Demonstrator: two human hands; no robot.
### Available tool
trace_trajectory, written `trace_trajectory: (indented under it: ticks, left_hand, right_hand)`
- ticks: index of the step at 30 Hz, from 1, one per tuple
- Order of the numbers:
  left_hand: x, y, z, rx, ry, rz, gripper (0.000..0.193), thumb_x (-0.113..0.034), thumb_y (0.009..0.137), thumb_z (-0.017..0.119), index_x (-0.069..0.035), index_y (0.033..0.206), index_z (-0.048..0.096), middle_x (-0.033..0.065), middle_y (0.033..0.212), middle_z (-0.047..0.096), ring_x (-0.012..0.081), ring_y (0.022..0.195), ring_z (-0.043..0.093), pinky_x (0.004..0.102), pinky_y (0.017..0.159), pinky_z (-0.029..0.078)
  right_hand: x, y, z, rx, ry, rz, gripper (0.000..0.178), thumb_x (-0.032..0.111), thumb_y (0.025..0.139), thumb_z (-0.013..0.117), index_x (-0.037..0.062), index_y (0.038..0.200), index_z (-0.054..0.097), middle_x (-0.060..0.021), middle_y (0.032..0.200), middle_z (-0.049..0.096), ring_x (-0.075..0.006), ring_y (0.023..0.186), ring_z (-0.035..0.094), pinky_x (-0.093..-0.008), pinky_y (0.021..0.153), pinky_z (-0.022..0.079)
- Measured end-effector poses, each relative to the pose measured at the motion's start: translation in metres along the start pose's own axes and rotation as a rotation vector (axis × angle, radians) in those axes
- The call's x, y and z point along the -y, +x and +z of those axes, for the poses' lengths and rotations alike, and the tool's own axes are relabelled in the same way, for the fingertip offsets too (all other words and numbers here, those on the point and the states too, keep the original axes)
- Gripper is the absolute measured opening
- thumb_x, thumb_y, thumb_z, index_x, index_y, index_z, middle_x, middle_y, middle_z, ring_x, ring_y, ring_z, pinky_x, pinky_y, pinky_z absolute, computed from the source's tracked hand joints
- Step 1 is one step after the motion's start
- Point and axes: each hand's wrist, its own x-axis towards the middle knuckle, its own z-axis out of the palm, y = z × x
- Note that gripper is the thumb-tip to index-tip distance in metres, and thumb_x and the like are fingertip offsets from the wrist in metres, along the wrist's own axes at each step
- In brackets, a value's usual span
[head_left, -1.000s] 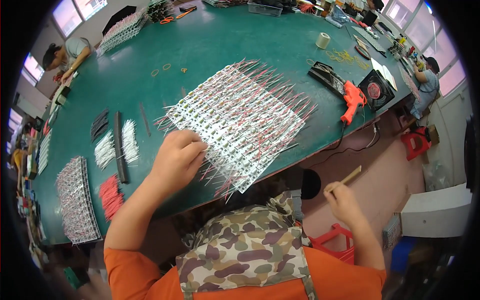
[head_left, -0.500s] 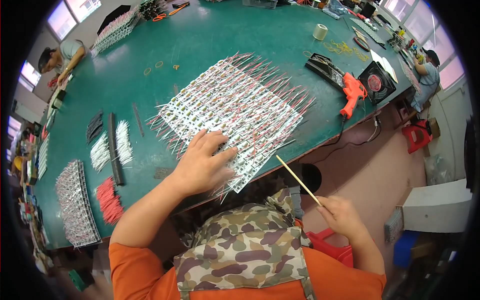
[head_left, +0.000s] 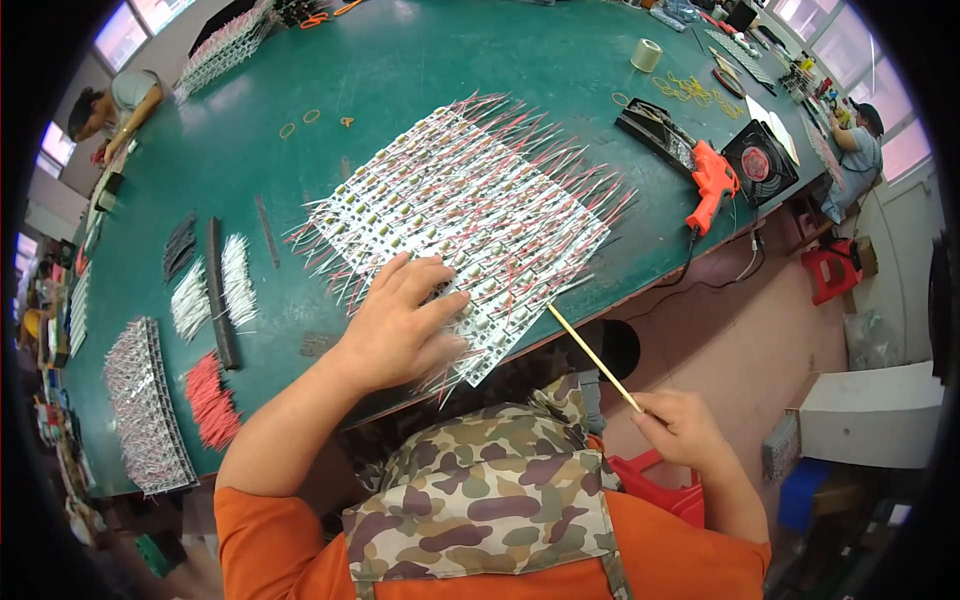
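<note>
A large white panel of small circuit boards (head_left: pixel 430 190), bristling with red and white wires, lies aslant on the green table. My left hand (head_left: pixel 400 325) rests on its near left part, fingers spread and nothing gripped. In my right hand (head_left: pixel 678 425), off the table's front edge, is a thin pale wooden stick (head_left: pixel 597 360). The stick slants up to the left, and its far tip is at the panel's near right edge; whether it touches cannot be told.
On the left lie white wires (head_left: pixel 238 280), red wires (head_left: pixel 212 400), a dark bar (head_left: pixel 222 295) and another wired panel (head_left: pixel 148 405). To the right are an orange glue gun (head_left: pixel 713 185), a black fan (head_left: pixel 758 165) and a tape roll (head_left: pixel 646 55). Two people sit farther off.
The stick's tip has shifted very slightly up and left against the panel. My left hand stays on the panel. The whole view has tilted a little.
</note>
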Motion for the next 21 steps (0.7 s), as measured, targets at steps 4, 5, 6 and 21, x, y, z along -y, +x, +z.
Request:
trace_trajectory:
  ticks: [4,5,6,21]
  left_hand:
    - [0.001,0.000,0.000,-0.001,-0.013,0.003,0.050,-0.034,0.081,0.078,-0.011,0.124,0.065,0.0156,0.133,0.055,0.0371,0.131,0.050,0.0589,0.116,0.031]
    - [0.001,0.000,0.000,-0.003,-0.014,0.006,0.050,-0.034,0.081,0.078,-0.011,0.124,0.065,0.0156,0.133,0.055,0.0372,0.131,0.050,0.0587,0.117,0.031]
    - [0.001,0.000,0.000,-0.006,-0.015,0.008,0.051,-0.034,0.081,0.079,-0.011,0.124,0.065,0.0157,0.134,0.055,0.0373,0.131,0.050,0.0585,0.117,0.031]
    - [0.003,-0.001,0.002,-0.019,0.014,-0.004,0.049,-0.034,0.077,0.081,-0.013,0.119,0.067,0.0140,0.132,0.055,0.0348,0.130,0.052,0.0565,0.116,0.033]
  right_hand:
    - [0.000,0.002,0.001,0.030,-0.014,-0.020,0.022,0.009,0.088,0.067,0.0021,0.107,0.072,-0.0145,0.082,0.069,-0.0342,0.074,0.067,-0.0404,0.066,0.053]
    - [0.000,0.002,0.004,0.015,0.000,-0.029,0.022,0.008,0.086,0.068,0.0008,0.106,0.072,-0.0159,0.081,0.069,-0.0339,0.072,0.067,-0.0393,0.065,0.053]
    - [0.000,0.002,0.005,-0.001,0.013,-0.038,0.023,0.006,0.084,0.070,-0.0004,0.105,0.072,-0.0173,0.081,0.069,-0.0336,0.071,0.067,-0.0382,0.064,0.053]
    - [0.005,0.018,0.002,0.052,0.237,0.029,0.022,0.005,0.088,0.068,-0.0004,0.109,0.073,-0.0136,0.082,0.071,-0.0221,0.067,0.066,-0.0305,0.061,0.050]
